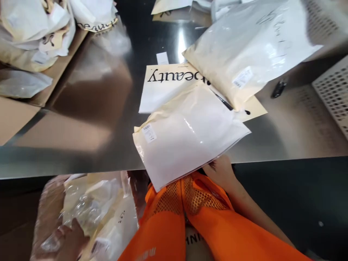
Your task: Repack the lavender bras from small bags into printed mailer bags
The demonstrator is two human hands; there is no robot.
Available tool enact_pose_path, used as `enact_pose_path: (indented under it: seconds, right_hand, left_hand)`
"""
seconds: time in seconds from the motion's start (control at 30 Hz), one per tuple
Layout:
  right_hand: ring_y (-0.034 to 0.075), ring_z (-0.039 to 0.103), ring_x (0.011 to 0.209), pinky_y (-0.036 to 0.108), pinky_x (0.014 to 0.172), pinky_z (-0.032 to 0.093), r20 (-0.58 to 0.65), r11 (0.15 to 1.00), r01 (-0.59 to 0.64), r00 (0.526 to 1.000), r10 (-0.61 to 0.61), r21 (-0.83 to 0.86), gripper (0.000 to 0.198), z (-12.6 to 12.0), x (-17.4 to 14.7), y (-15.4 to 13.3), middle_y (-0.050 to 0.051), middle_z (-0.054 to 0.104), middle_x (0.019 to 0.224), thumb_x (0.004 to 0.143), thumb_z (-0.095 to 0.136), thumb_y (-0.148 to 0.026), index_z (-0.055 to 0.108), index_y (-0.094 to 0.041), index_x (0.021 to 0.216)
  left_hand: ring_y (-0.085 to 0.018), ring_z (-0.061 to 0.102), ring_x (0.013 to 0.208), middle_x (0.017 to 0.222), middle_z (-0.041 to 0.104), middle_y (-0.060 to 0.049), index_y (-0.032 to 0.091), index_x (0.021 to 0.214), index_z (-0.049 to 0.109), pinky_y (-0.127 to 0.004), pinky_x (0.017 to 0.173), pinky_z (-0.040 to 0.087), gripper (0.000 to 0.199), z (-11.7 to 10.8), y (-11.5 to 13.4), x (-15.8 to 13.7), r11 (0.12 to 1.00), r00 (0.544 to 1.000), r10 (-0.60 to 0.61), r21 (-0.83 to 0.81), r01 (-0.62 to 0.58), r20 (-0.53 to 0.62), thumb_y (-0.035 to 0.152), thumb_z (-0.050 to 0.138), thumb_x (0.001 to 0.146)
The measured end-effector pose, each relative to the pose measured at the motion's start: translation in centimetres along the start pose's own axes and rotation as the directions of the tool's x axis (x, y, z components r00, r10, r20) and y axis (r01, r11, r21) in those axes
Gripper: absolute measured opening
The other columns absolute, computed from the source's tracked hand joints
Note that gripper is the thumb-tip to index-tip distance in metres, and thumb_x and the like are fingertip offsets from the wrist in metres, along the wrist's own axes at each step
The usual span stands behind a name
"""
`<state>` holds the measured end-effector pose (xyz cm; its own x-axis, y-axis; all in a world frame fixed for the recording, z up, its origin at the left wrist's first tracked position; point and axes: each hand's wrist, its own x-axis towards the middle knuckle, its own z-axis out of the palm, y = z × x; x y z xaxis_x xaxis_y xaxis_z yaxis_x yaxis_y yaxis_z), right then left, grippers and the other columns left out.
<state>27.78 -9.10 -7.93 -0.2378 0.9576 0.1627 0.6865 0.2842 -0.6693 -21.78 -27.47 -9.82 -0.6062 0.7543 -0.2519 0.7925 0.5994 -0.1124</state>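
Down in the lower left, my left hand (71, 237) reaches among plastic-wrapped packages (115, 221) and clear plastic beside the table. It is a little blurred, with thumb and fingers apart. My right hand (221, 169) is at the table's front edge, by the lower edge of a white plastic mailing bag (187, 134). Its fingertips are hidden, so I cannot tell whether it grips anything. The bag has a barcode label (149, 133) and overhangs the table edge. Beneath it lies a sheet printed "beauty" (160, 88). A dark pen (224, 102) lies by the bag's upper edge.
A larger bag (252, 50) with handwriting lies at the back right. A cardboard box (63, 67) full of bagged packages stands at left. A perforated white basket (333, 96) and a small black object (279, 88) are at right. The metal table (114, 145) is shiny.
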Motion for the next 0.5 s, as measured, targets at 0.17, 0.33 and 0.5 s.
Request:
enact_pose_path:
  seconds: [0.17, 0.33, 0.5]
  right_hand:
    - [0.019, 0.065, 0.087, 0.028, 0.074, 0.047, 0.144, 0.99, -0.064, 0.988, 0.046, 0.124, 0.024, -2.3, -1.3, -2.3, 0.005, 0.07, 0.094, 0.096, 0.048, -0.025, 0.069, -0.02, 0.086]
    - [0.01, 0.045, 0.053, 0.024, 0.051, 0.031, 0.515, 0.866, -0.346, 0.848, 0.125, 0.36, 0.045, 0.0, -2.9, -4.3, -0.001, 0.049, 0.057, 0.099, 0.044, -0.04, 0.052, -0.017, 0.062]
    - [0.01, 0.05, 0.059, 0.021, 0.055, 0.039, 0.638, 0.644, -0.452, 0.767, -0.073, 0.617, 0.042, 3.8, -3.0, -7.0, -0.001, 0.055, 0.064, 0.097, 0.043, -0.048, 0.057, -0.019, 0.07]
  left_hand:
    - [-0.035, 0.068, 0.097, 0.1, 0.075, -0.004, 0.035, 0.101, 0.064, -0.045, 0.081, 0.053, 0.056, -1.1, 9.1, -3.5, 0.849, 0.92, 0.074, -0.508, 0.145, 0.386, 0.069, 0.062, 0.056]
    - [-0.018, 0.058, 0.062, 0.062, 0.063, -0.005, 0.019, 0.068, 0.063, -0.027, 0.062, 0.047, 0.055, -2.5, 21.0, -5.8, 0.494, 0.742, 0.536, -0.862, 0.113, 0.404, 0.071, 0.051, 0.079]
    - [-0.015, 0.05, 0.059, 0.06, 0.057, -0.001, 0.018, 0.062, 0.06, -0.025, 0.059, 0.043, 0.051, -3.1, 23.8, -6.0, 0.442, 0.705, 0.644, -0.897, -0.025, 0.298, 0.066, 0.058, 0.08]
